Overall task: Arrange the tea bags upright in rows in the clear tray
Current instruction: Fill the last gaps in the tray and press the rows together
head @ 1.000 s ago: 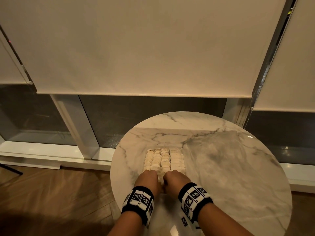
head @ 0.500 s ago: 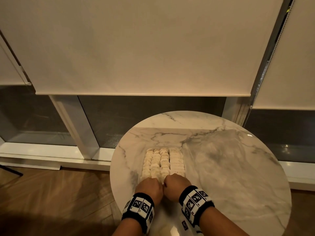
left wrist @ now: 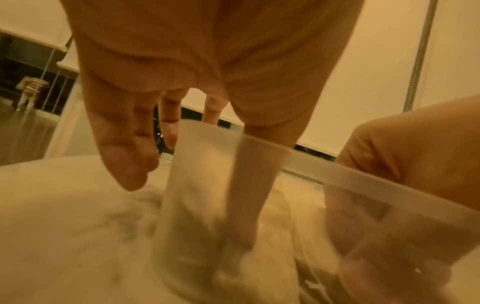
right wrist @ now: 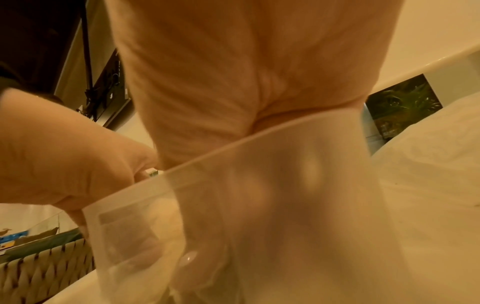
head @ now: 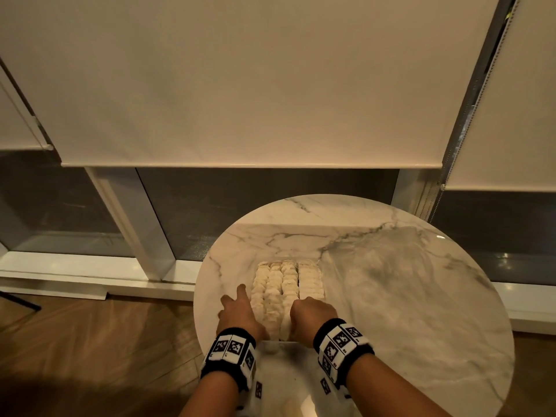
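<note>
A clear tray [head: 272, 344] sits on the round marble table, filled with pale tea bags [head: 287, 284] standing in several rows. My left hand [head: 237, 311] lies along the tray's left side with its fingers [left wrist: 124, 156] straight outside the wall [left wrist: 205, 164]; its thumb shows blurred through the plastic, inside the tray. My right hand [head: 313, 313] is at the tray's near right end. Its fingers curl down over the near rim [right wrist: 259, 164] among the tea bags, seen only dimly through the wall. The same hand [left wrist: 405, 156] shows at the right of the left wrist view.
The marble table [head: 406, 296] has bare surface right of and beyond the tray; its left edge is close to my left hand. Wooden floor [head: 90, 341] lies to the left. A window with lowered roller blinds [head: 240, 85] stands behind the table.
My left hand has left the near end, moved to the tray's left side and uncurled its fingers. More of the near tea bags show. My right hand stays curled at the near end.
</note>
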{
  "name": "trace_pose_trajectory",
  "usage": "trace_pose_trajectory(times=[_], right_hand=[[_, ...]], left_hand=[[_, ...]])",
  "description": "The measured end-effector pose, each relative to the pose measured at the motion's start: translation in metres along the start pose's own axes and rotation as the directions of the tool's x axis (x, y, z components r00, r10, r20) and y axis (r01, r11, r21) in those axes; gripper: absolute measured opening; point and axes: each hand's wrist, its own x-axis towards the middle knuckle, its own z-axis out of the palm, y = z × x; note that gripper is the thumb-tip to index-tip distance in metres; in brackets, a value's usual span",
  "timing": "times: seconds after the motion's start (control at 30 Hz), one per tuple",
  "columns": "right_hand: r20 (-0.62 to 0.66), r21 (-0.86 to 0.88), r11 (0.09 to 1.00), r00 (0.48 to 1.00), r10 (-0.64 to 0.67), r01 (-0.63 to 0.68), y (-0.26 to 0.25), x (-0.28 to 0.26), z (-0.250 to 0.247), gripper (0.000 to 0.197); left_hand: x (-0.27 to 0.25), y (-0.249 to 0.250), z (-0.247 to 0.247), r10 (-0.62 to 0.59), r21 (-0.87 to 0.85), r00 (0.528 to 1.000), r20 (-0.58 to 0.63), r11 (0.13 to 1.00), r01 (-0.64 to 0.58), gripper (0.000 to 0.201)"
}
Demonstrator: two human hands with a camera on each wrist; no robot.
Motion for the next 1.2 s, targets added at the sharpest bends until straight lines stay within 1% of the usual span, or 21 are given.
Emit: trace_pose_trajectory(times=[0.07,0.17,0.3,0.47,0.53,0.57,0.63,0.7,0.73,0.77,0.8,0.83,0.87,0.9,0.97,1.0,1.03,1.1,1.2], right_hand=[[0.003,-0.01,1.0,1.0,-0.001,0.001,0.0,0.002,0.0,0.035],[0.01,0.005,1.0,1.0,-0.002,0.002,-0.001,0.002,0.0,0.039],[0.002,-0.001,1.0,1.0,-0.008,0.008,0.0,0.002,0.0,0.034],[0.002,0.022,0.999,1.0,-0.031,0.031,-0.001,-0.001,-0.003,0.04],[-0.001,0.037,0.998,0.999,-0.043,0.043,-0.001,-0.003,-0.006,0.039],[-0.008,0.057,0.997,0.999,-0.046,0.046,0.0,-0.005,-0.008,0.037],[-0.063,0.131,0.99,0.997,-0.05,0.058,0.005,-0.011,-0.01,0.029],[-0.194,0.209,0.974,0.98,-0.043,0.084,0.014,-0.019,-0.01,0.022],[-0.281,0.229,0.969,0.959,-0.027,0.094,0.02,-0.024,-0.008,0.021],[-0.363,0.249,0.964,0.932,0.005,0.091,0.026,-0.028,-0.005,0.022],[-0.421,0.305,0.95,0.905,0.068,0.07,0.032,-0.032,-0.002,0.025],[-0.442,0.393,0.919,0.883,0.158,0.033,0.038,-0.036,0.0,0.03],[-0.419,0.487,0.873,0.872,0.252,-0.019,0.044,-0.038,0.003,0.036],[-0.362,0.567,0.82,0.873,0.328,-0.073,0.049,-0.04,0.006,0.04],[-0.195,0.663,0.728,0.899,0.393,-0.174,0.055,-0.04,0.012,0.041],[-0.129,0.692,0.693,0.909,0.396,-0.203,0.055,-0.039,0.016,0.038],[-0.094,0.71,0.672,0.917,0.389,-0.212,0.055,-0.037,0.019,0.034],[-0.093,0.714,0.67,0.921,0.379,-0.204,0.051,-0.033,0.023,0.03],[-0.119,0.716,0.676,0.925,0.362,-0.172,0.045,-0.025,0.02,0.028]], left_hand=[[0.004,-0.002,0.001,-0.025,-0.022,0.999,0.039,0.999,0.026,0.104],[0.008,-0.006,0.002,-0.021,-0.033,0.994,0.105,0.999,0.024,0.101],[0.01,-0.008,-0.002,-0.029,-0.104,0.989,0.147,0.994,0.045,0.091],[0.007,-0.01,0.0,-0.076,-0.084,0.988,0.132,0.993,0.087,0.076],[0.004,-0.01,0.001,-0.082,-0.093,0.987,0.134,0.991,0.095,0.07],[0.004,-0.01,0.001,-0.082,-0.102,0.987,0.138,0.99,0.096,0.07],[0.002,-0.012,-0.001,-0.083,-0.131,0.987,0.136,0.986,0.101,0.075],[0.002,-0.016,-0.002,-0.092,-0.173,0.986,0.139,0.978,0.116,0.085],[0.001,-0.019,-0.002,-0.099,-0.213,0.985,0.142,0.969,0.128,0.088],[0.0,-0.023,-0.002,-0.105,-0.263,0.984,0.146,0.954,0.141,0.089],[-0.001,-0.026,-0.002,-0.111,-0.321,0.983,0.145,0.935,0.152,0.085],[-0.002,-0.029,-0.001,-0.116,-0.37,0.984,0.132,0.916,0.158,0.078],[-0.002,-0.032,-0.001,-0.112,-0.41,0.988,0.106,0.9,0.146,0.067],[-0.003,-0.034,0.0,-0.104,-0.433,0.992,0.078,0.892,0.128,0.055],[-0.005,-0.036,0.001,-0.097,-0.452,0.994,0.045,0.885,0.107,0.034],[-0.006,-0.036,0.002,-0.089,-0.449,0.995,0.036,0.888,0.096,0.031],[-0.007,-0.035,0.003,-0.08,-0.441,0.996,0.028,0.894,0.084,0.033],[-0.008,-0.032,0.003,-0.075,-0.419,0.997,-0.012,0.906,0.063,0.036],[-0.007,-0.028,-0.001,-0.075,-0.428,0.994,-0.081,0.903,0.033,0.032]])
